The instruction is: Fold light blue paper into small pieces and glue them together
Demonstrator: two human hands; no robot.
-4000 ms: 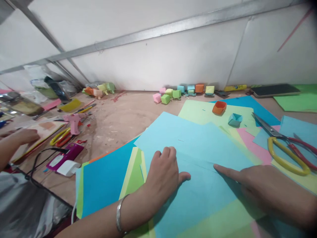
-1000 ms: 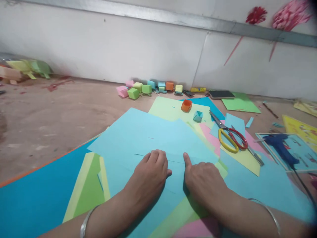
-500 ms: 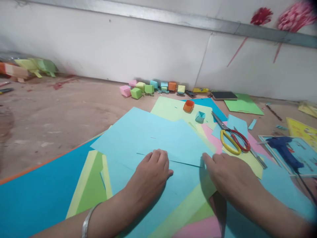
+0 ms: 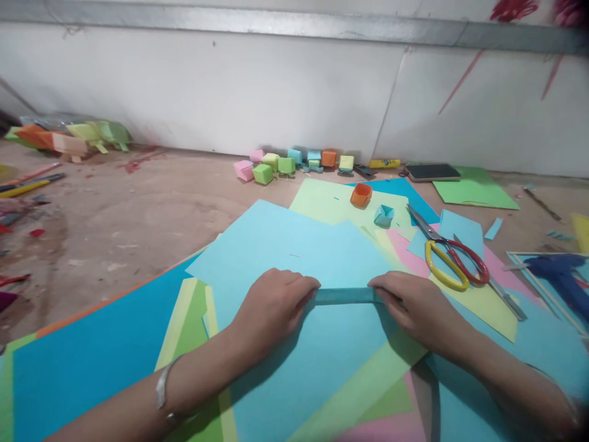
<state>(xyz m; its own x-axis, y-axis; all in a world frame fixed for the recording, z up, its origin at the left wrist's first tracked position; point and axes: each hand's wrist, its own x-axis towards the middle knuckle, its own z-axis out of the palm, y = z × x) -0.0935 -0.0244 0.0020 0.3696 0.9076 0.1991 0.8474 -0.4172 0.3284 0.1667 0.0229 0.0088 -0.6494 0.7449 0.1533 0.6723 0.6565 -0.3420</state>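
Observation:
A light blue paper sheet [image 4: 271,236] lies in front of me, over other coloured sheets. My left hand [image 4: 273,301] pinches its near edge between thumb and fingers. Further right, my right hand [image 4: 407,298] grips the same edge in the same way. Between the two hands a narrow darker band [image 4: 345,296] of the paper is raised, facing me. Under it is another light blue sheet [image 4: 313,368]. Beyond my right hand lie scissors [image 4: 453,261] with one yellow and one red handle, with a grey cutter-like tool [image 4: 506,301] partly beneath them.
An orange paper box [image 4: 361,195] and a small blue paper box [image 4: 383,215] stand behind the sheet. Several paper cubes [image 4: 286,166] line the wall. A phone [image 4: 432,172] rests at the back, and a blue glue gun [image 4: 556,279] at the right. Pens [image 4: 27,187] lie left.
Both hands have moved from pressing on the sheet to pinching its near edge, which now shows a raised band. The view has shifted slightly left.

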